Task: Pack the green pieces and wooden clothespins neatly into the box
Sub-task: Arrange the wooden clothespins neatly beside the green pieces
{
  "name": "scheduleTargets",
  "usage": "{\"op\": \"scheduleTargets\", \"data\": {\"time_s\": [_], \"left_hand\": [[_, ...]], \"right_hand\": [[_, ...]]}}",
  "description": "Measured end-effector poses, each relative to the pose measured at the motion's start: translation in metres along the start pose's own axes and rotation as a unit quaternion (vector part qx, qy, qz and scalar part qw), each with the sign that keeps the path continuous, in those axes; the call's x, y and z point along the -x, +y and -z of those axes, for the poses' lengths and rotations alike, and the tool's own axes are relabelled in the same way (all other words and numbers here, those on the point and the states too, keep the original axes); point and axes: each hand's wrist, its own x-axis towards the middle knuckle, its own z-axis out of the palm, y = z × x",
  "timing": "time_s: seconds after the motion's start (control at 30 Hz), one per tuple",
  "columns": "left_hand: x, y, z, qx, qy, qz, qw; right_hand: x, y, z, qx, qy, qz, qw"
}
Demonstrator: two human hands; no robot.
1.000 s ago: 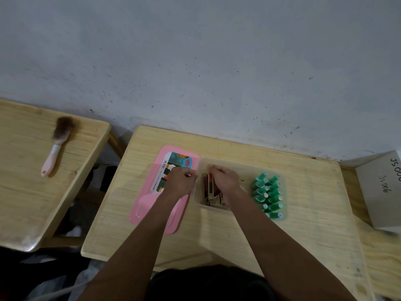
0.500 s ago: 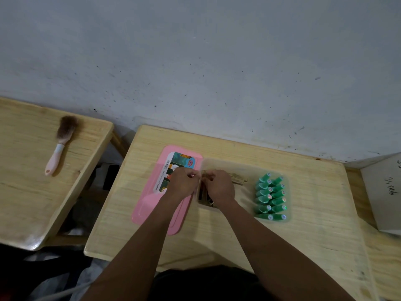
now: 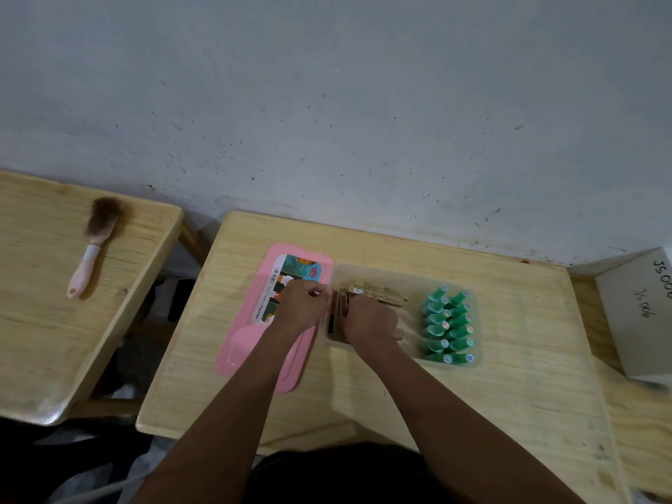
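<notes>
A clear plastic box (image 3: pixel 403 272) sits in the middle of the wooden table. Several green pieces (image 3: pixel 449 325) lie in two neat rows in its right part. Wooden clothespins (image 3: pixel 381 298) are stacked in its left and middle part. My left hand (image 3: pixel 303 307) is curled at the box's left wall, fingers closed; what it pinches is hidden. My right hand (image 3: pixel 369 320) reaches into the left part of the box, fingers closed on the clothespins there.
The pink lid (image 3: pixel 254 343) with a colourful label lies flat just left of the box. A second wooden table at the left holds a brush (image 3: pixel 92 249). A white carton (image 3: pixel 640 311) stands at the right edge. A grey wall runs behind.
My hands, which met at the box's upper left edge, have shifted slightly down; the right hand now pushes deeper among the clothespins. The view has drifted a little.
</notes>
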Motion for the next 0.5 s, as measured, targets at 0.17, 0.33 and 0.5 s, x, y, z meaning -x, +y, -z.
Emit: {"op": "scheduleTargets", "data": {"time_s": [0.17,0.33,0.5], "left_hand": [[0.0,0.0,0.0,-0.008,-0.002,-0.002,1.0],[0.001,0.001,0.0,-0.011,0.002,-0.004,1.0],[0.003,0.003,0.0,-0.026,0.006,-0.018,0.999]], "right_hand": [[-0.003,-0.001,0.002,-0.009,-0.019,-0.019,1.0],[-0.008,0.003,0.001,-0.071,-0.098,-0.027,0.992],[-0.015,0.007,-0.002,-0.148,-0.116,-0.024,0.982]]}}
